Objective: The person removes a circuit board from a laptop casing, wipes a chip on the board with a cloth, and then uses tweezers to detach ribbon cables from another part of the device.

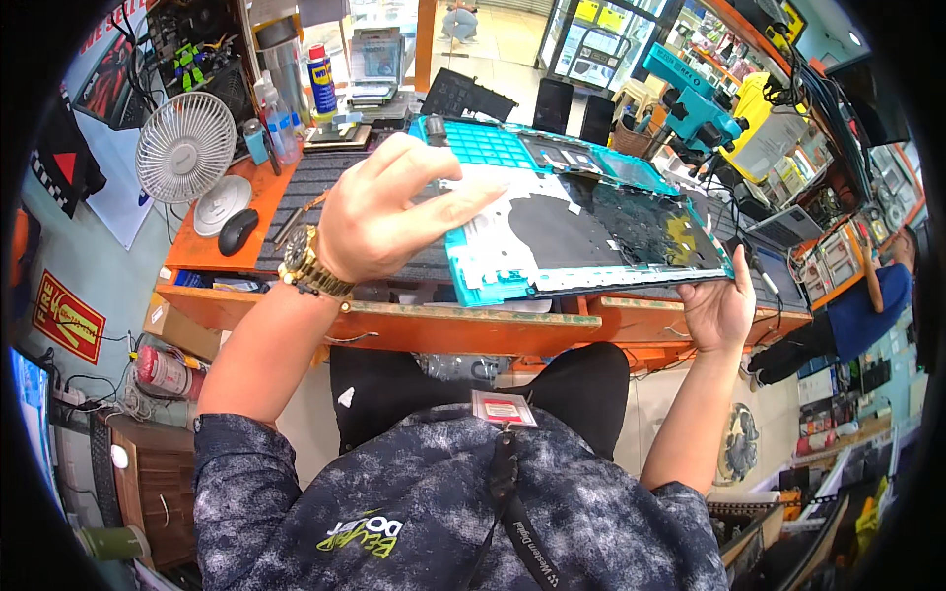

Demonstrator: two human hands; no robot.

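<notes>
Teal laptop shell (552, 231) in right hand (717, 307), left hand (379, 215) over it, grip unclear, black mouse (237, 231) and white fan (185, 148) leftward

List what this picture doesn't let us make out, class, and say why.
Head view:
- Underside of the teal laptop shell: faces away from the camera.
- Right hand: some fingertips hidden by the shell.
- Badge: small print too tiny to read.
- Screen at far left: cut off by the dark fisheye rim.
</notes>
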